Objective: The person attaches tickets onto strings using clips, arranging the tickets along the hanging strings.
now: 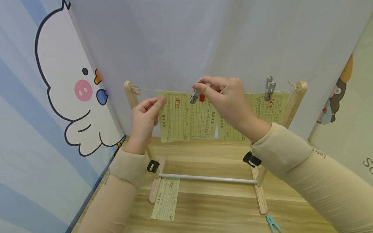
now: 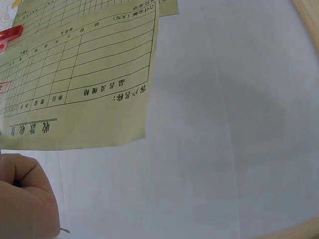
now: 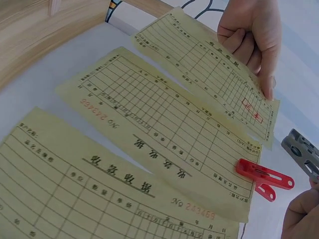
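My left hand (image 1: 143, 123) pinches the upper left edge of the leftmost yellow receipt slip (image 1: 175, 123), whose top is at the string (image 1: 148, 89). In my right hand (image 1: 230, 100), a grey clothespin (image 1: 193, 97) is pinched between thumb and fingers, near that slip's top right corner. A red clothespin (image 3: 264, 174) grips the second receipt slip (image 3: 164, 124) beside it. The third slip (image 1: 230, 129) is partly hidden behind my right hand. On the right, another grey clothespin (image 1: 269, 89) holds a slip (image 1: 272, 111) on the string.
The string is tied between two wooden posts (image 1: 294, 100) of a rack, joined low down by a white rod (image 1: 207, 179). One receipt slip (image 1: 166, 200) lies on the wooden table at the front left. A blue clothespin (image 1: 272, 224) lies at the front right.
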Available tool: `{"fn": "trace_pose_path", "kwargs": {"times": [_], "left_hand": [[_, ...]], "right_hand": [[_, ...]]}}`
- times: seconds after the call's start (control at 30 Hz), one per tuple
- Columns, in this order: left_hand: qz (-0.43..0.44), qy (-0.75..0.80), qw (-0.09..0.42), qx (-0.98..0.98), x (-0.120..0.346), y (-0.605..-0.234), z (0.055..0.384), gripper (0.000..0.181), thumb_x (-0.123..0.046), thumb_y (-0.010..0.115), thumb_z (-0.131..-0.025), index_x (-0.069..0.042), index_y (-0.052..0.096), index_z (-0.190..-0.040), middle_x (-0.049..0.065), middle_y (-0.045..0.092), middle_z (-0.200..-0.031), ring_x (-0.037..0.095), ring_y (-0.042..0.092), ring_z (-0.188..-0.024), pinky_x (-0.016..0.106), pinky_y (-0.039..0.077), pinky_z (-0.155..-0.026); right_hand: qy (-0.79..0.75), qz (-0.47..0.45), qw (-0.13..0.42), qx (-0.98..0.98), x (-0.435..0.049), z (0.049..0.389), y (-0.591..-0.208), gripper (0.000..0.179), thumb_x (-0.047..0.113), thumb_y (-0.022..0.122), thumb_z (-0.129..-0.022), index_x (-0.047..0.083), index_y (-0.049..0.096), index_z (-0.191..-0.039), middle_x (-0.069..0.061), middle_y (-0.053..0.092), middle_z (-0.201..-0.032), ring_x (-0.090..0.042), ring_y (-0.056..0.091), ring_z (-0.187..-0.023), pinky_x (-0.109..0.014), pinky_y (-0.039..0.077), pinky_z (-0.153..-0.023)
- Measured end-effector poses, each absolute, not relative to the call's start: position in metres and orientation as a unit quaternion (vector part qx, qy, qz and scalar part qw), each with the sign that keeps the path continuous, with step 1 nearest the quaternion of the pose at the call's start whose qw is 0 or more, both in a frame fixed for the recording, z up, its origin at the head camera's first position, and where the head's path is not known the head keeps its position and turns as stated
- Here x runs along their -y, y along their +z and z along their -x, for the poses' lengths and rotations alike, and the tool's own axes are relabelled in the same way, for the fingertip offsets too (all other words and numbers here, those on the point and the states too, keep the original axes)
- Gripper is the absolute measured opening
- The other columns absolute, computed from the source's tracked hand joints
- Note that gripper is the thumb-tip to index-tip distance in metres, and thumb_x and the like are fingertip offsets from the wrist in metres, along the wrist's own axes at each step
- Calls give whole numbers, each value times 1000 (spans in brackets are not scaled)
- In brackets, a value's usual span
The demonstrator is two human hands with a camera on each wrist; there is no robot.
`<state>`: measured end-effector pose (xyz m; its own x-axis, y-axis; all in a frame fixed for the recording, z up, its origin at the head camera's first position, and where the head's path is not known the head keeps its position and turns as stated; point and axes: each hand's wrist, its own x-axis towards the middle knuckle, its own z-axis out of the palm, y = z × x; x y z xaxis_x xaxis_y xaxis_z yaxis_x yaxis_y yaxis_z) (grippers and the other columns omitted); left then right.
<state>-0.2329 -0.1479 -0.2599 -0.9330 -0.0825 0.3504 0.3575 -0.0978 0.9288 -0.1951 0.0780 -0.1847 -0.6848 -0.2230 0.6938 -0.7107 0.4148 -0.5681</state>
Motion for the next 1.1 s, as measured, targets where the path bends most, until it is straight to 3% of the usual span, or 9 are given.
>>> {"fn": "trace_pose_path", "kwargs": {"times": [0.13,0.27,0.33,0.47,0.63,0.8,1.03,1.1], "left_hand": [[97,-737,150,651,148,-259,235,10,-31,69,-93,-23,73,-89,-10,47,-52,5,25,-45,19,21,-46],[91,-739,151,650,147,-260,237,10,-30,69,-94,-23,73,-87,-11,48,-53,4,25,-45,19,22,-46],[89,-743,149,647,147,-260,238,10,-29,69,-94,-23,73,-87,-11,49,-53,4,26,-45,19,22,-46],[85,-752,145,637,146,-260,239,10,-27,69,-94,-23,73,-86,-11,50,-55,4,27,-46,18,22,-46],[80,-755,146,635,146,-259,239,10,-27,69,-94,-23,73,-85,-12,52,-56,3,27,-47,18,22,-46],[85,-752,150,636,146,-260,240,11,-26,69,-94,-23,72,-84,-12,48,-53,3,27,-46,18,22,-46],[75,-755,156,632,148,-262,245,9,-23,69,-94,-20,71,-86,-11,46,-53,2,29,-45,16,22,-45],[74,-755,158,632,148,-263,246,8,-23,70,-94,-17,71,-88,-11,47,-53,2,29,-45,16,23,-44]], "right_hand": [[447,-310,284,790,-65,201,-174,17,20,67,-96,6,77,-97,-4,43,-45,-10,23,-38,-23,20,-41],[436,-314,303,787,-52,205,-170,17,20,67,-96,6,77,-96,-1,39,-42,-11,27,-36,-22,22,-41],[432,-317,308,786,-46,206,-169,18,20,66,-96,6,77,-95,0,36,-43,-11,25,-37,-22,21,-41],[423,-314,304,794,-34,209,-170,19,20,65,-97,5,77,-97,-5,44,-47,-8,20,-39,-21,19,-42],[404,-308,289,811,-25,214,-172,21,18,59,-100,6,76,-100,-7,72,-75,-8,20,-40,-21,21,-42],[389,-290,265,833,-19,218,-170,24,16,54,-103,8,76,-102,-4,77,-96,-9,20,-41,-22,22,-42],[386,-264,245,849,-8,222,-174,25,17,55,-102,7,75,-92,-4,76,-99,-10,23,-44,-22,23,-46],[386,-263,238,851,-6,223,-175,24,18,54,-103,8,75,-96,-4,76,-99,-10,25,-44,-22,24,-46]]}}
